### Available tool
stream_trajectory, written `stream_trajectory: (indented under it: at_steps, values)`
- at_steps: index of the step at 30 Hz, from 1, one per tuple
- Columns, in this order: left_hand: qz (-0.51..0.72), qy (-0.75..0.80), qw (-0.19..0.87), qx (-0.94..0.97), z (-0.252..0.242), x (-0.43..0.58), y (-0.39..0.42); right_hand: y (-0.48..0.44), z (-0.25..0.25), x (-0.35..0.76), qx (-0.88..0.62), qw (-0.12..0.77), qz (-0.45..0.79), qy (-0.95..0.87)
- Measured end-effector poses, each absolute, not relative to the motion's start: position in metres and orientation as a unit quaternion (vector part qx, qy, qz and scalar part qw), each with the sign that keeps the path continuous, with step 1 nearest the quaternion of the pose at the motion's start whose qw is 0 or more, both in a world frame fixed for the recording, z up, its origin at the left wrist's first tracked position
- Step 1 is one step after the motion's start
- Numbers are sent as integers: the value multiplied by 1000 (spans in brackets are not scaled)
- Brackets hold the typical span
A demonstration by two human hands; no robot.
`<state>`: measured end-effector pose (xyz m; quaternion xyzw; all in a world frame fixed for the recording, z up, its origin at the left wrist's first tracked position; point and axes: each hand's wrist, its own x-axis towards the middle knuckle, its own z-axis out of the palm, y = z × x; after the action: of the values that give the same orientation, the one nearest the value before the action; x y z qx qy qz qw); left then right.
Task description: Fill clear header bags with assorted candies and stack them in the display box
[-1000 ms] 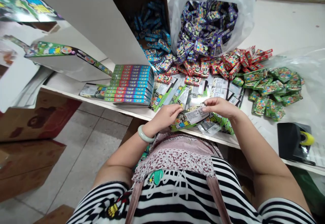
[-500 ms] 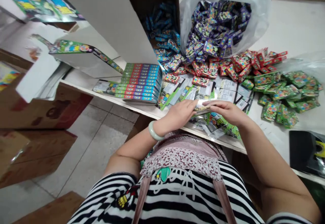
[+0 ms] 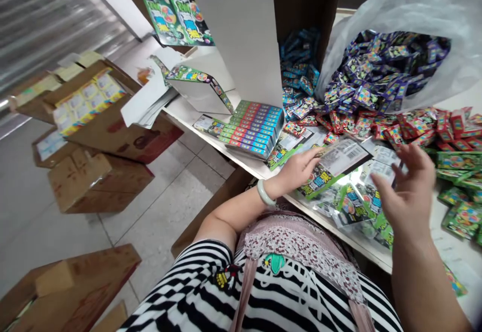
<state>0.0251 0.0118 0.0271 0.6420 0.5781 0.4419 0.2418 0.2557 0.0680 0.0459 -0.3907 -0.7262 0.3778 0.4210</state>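
My left hand (image 3: pixel 299 171) pinches the left side of a flat printed plastic bag (image 3: pixel 344 158) with a white barcode label and green edging. Raised over the table to its right, my right hand (image 3: pixel 408 191) has its thumb and fingers apart, with nothing between them. More printed bags (image 3: pixel 356 204) lie spread beneath, some in clear film, along the table's front edge. Left of my left hand, small candy packs stand in tight, colour-sorted rows (image 3: pixel 252 128) in a display box with a tall white raised lid (image 3: pixel 244 35).
Purple packs (image 3: pixel 391 71) fill a clear plastic sack (image 3: pixel 448 10) at the back. Loose red packs (image 3: pixel 417 123) lie before it, green packs (image 3: pixel 461 216) at right, blue packs (image 3: pixel 301 66) in a dark carton. Cardboard boxes (image 3: pixel 98 181) stand on the floor at left.
The view has swung left. My right hand has come away from the left hand and opened. The bag, edge-on between both hands before, now shows its labelled face in my left hand.
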Motion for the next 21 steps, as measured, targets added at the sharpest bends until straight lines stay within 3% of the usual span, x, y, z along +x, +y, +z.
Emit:
stream_trajectory:
  at_steps: [4, 9, 16, 21]
  values:
    - [522, 549, 380, 531, 18, 32, 17, 49, 30, 234, -391, 302, 577, -650]
    - [596, 411, 608, 326, -7, 56, 22, 55, 12, 239, -451, 304, 626, -559]
    - [596, 385, 599, 371, -11, 55, 14, 36, 6, 270, -417, 210, 655, -594]
    - [498, 404, 596, 483, -6, 52, -4, 21, 5, 272, -469, 393, 572, -547]
